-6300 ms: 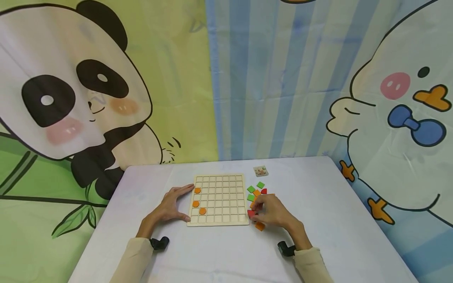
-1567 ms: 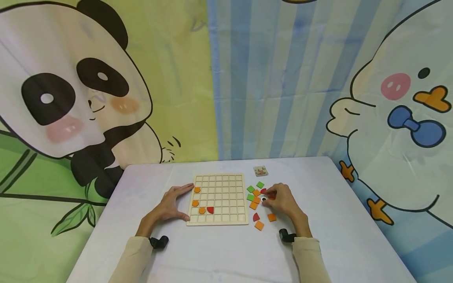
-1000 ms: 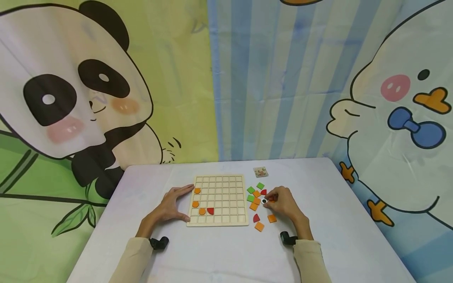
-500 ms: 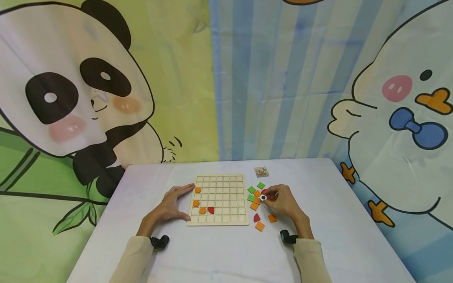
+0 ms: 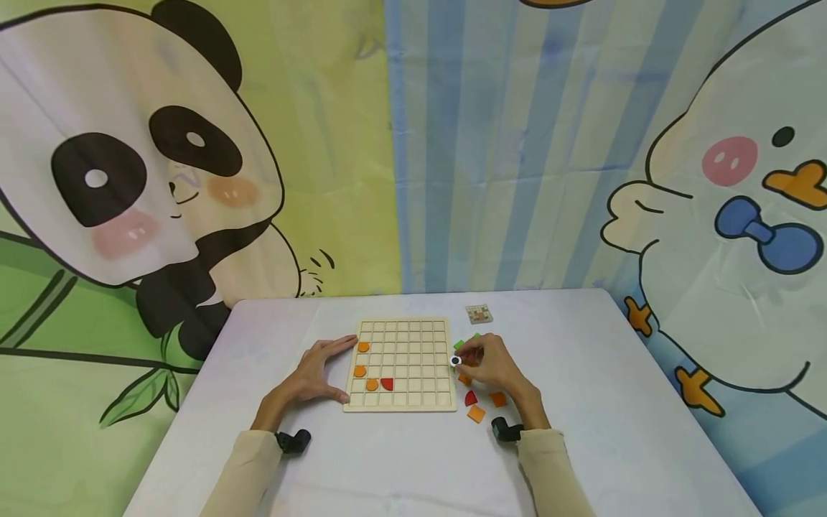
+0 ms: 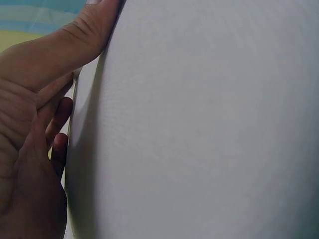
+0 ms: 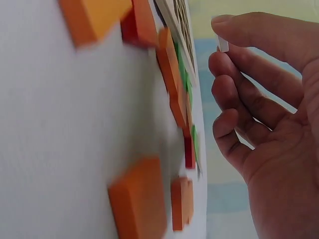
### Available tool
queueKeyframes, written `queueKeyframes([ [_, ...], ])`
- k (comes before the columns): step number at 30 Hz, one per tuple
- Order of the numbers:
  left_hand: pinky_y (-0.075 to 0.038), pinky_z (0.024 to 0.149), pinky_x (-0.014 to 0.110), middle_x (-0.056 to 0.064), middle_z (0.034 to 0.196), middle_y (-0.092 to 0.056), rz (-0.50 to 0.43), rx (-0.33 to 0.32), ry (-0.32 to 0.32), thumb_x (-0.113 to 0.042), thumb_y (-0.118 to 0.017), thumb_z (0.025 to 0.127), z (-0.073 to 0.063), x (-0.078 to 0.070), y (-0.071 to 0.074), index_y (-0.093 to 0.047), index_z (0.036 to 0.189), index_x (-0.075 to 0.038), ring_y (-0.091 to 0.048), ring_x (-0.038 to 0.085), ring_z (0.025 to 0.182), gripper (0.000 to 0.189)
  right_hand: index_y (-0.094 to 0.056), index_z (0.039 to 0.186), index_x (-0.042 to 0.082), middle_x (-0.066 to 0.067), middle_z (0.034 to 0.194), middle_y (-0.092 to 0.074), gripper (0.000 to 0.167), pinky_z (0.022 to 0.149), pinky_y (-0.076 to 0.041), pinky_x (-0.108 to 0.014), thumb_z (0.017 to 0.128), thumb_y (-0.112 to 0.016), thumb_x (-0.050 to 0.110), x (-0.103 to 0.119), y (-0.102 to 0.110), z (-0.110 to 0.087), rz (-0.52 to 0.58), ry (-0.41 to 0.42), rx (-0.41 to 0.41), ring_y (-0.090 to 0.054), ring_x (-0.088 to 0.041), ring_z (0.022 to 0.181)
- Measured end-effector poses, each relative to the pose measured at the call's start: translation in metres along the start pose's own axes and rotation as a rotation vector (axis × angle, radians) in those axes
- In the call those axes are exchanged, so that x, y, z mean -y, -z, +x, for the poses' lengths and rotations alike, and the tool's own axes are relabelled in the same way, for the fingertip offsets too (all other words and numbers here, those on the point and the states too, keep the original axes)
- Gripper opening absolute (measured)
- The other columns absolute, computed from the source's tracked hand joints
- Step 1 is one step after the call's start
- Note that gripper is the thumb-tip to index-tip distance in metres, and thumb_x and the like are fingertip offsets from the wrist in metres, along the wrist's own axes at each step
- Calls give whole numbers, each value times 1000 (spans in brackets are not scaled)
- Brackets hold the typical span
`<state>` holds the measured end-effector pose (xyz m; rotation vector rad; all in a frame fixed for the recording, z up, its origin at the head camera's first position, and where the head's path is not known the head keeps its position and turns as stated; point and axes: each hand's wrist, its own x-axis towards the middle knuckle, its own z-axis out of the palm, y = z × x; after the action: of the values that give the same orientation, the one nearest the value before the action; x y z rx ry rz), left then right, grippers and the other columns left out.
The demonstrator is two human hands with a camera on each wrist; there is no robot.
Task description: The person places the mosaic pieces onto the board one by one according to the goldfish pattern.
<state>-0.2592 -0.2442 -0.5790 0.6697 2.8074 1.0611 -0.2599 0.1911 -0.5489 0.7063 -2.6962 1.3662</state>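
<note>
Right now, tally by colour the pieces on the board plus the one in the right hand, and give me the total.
Orange discs, on the board: 3
Red piece, on the board: 1
White piece with a dark dot, in the right hand: 1
Total: 5

In the head view, beige sleeves run up from the lower edge, the left sleeve (image 5: 240, 470) left of centre and the right sleeve (image 5: 554, 470) right of it, both plain, with soft folds near the cuffs. Beside each cuff sits a small black wrist camera, the left camera (image 5: 295, 441) and the right camera (image 5: 506, 430), each a stubby block with a rounded end. The left hand (image 5: 314, 372) and right hand (image 5: 496, 365) are bare; creases line the left thumb joint, upper left in the left wrist view.
</note>
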Motion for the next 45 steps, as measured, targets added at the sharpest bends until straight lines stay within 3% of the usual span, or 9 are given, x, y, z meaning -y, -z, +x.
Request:
queueKeyframes([
  [8, -33, 115, 68, 7, 174, -46, 37, -13, 14, -48, -109, 54, -4, 6, 2, -49, 166, -16, -46, 39, 146, 130, -86, 104, 7, -6, 93, -83, 17, 73, -57, -27, 87, -90, 8, 19, -39, 28, 9, 89, 85, -73, -18, 80],
  [14, -32, 115, 67, 8, 175, -45, 7, -7, 10, -47, -109, 56, -4, 0, -1, -48, 166, -15, -46, 39, 146, 130, -86, 104, 5, -9, 97, -84, 17, 75, -61, -31, 88, -88, 5, 31, -59, 45, 24, 125, 142, -76, -22, 84],
  [23, -32, 115, 67, 8, 175, -45, 0, -1, 18, -46, -109, 56, -1, -3, -3, -48, 166, -16, -45, 40, 148, 129, -86, 105, 3, -8, 95, -83, 16, 72, -59, -23, 90, -88, 7, 41, -84, 56, 52, 137, 202, -70, -4, 78],
  [30, -30, 117, 68, 7, 175, -44, 2, 2, 25, -46, -108, 57, -1, -2, -2, -48, 167, -16, -44, 39, 148, 129, -86, 107, 2, -10, 99, -83, 16, 76, -59, -24, 91, -86, 5, 44, -94, 59, 52, 103, 213, -70, -6, 81],
  [39, -31, 116, 68, 6, 175, -44, 4, 9, 23, -47, -108, 57, -1, -2, -1, -47, 167, -17, -45, 39, 147, 129, -87, 108, 9, 1, 93, -80, 17, 73, -58, -23, 92, -85, 8, 45, -102, 61, -11, 71, 236, -66, -3, 78],
  [45, -31, 116, 68, 5, 176, -44, 16, 4, 14, -49, -108, 58, 1, 2, -2, -47, 167, -18, -45, 37, 147, 128, -87, 109, 7, 0, 96, -83, 16, 75, -59, -23, 94, -81, 7, 46, -101, 62, 3, 76, 229, -69, -3, 79],
])
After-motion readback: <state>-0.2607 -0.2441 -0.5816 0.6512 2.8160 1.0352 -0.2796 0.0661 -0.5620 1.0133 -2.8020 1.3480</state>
